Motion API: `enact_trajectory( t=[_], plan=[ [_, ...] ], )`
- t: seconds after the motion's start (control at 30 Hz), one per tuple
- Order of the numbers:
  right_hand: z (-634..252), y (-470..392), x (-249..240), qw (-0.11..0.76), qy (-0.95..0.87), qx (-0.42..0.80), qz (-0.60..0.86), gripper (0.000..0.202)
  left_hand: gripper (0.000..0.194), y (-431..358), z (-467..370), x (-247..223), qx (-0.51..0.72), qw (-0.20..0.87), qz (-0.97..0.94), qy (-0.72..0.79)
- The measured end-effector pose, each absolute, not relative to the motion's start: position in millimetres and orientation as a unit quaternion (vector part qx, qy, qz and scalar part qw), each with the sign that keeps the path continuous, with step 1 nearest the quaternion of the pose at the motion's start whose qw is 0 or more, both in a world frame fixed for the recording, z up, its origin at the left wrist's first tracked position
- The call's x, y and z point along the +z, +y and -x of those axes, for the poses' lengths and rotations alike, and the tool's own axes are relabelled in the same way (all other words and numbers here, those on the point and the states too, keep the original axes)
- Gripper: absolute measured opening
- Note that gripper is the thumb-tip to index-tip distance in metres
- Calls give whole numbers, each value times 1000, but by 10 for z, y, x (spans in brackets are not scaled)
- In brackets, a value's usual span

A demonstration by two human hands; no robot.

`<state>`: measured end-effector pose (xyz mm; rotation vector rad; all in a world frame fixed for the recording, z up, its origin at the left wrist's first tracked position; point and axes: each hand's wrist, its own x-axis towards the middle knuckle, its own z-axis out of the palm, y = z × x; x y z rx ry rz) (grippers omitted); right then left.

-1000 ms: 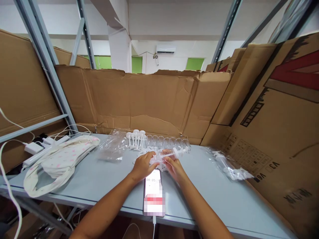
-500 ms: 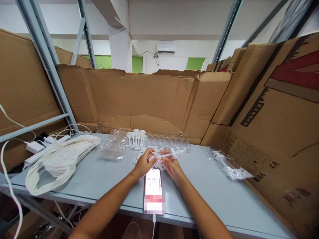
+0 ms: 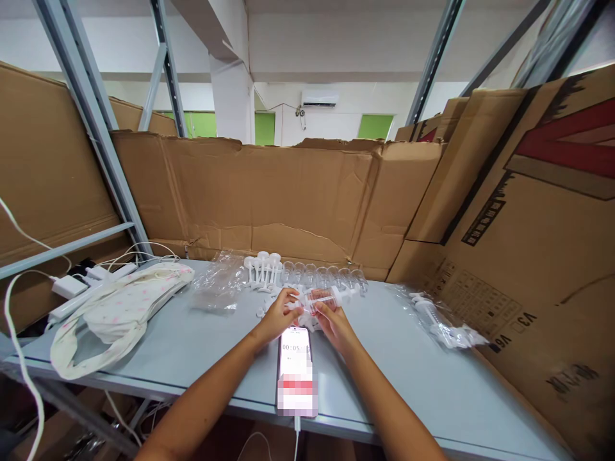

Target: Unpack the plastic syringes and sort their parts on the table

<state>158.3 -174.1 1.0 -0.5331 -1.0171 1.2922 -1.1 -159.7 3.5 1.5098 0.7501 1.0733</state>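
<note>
A clear plastic cylinder (image 3: 321,296) with a white narrow end piece pointing right is held above the table, tilted slightly upward to the right. My right hand (image 3: 333,320) grips it from below, with thumb and fingers closed on its side. My left hand (image 3: 278,314) is closed in a pinch at the cylinder's left end; what sits between its fingertips is too small to make out. Small white parts (image 3: 313,323) lie beneath the hands, partly hidden. Behind stand several white plungers with round discs (image 3: 262,269), beside a row of clear cylinders (image 3: 321,275).
A phone (image 3: 295,365) showing a timer lies in front of the hands, its cable hanging over the table edge. Clear plastic bags lie at left (image 3: 218,282) and right (image 3: 439,320). A cloth bag (image 3: 120,307) and power strip (image 3: 72,301) are far left. Cardboard (image 3: 269,198) walls the back.
Both hands stay nearly in place around the cylinder. My left fingers have shifted slightly at its left end. The view has tilted up a little.
</note>
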Motion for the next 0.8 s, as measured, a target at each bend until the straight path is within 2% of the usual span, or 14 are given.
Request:
enact_trajectory(
  t=[0.07, 0.2, 0.37, 0.57, 0.6, 0.67, 0.73, 0.8],
  plan=[
    [-1591, -1731, 15, 655, -437, 569, 235, 23, 46, -1609, 6, 53, 467, 536, -629, 315],
    [-1594, -1728, 28, 658, -432, 568, 239, 26, 32, -1570, 13, 42, 446, 524, -643, 337],
    [-1574, -1762, 50, 659, -437, 561, 246, 32, 44, -1531, -2, -20, 441, 513, -649, 347],
    [-1601, -1782, 31, 653, -436, 569, 244, 36, 52, -1492, 62, 64, 416, 563, -571, 428],
    [-1612, -1777, 32, 659, -432, 565, 247, 37, 52, -1480, 98, 91, 428, 530, -578, 449],
    [-1635, -1764, 42, 676, -419, 553, 249, 36, 48, -1459, 183, 138, 455, 398, -622, 497],
    [-1654, -1750, 57, 689, -404, 545, 254, 35, 35, -1440, 263, 165, 447, 238, -679, 532],
    [-1666, -1739, 67, 694, -389, 545, 263, 34, 18, -1419, 316, 166, 411, 130, -720, 544]
  ],
)
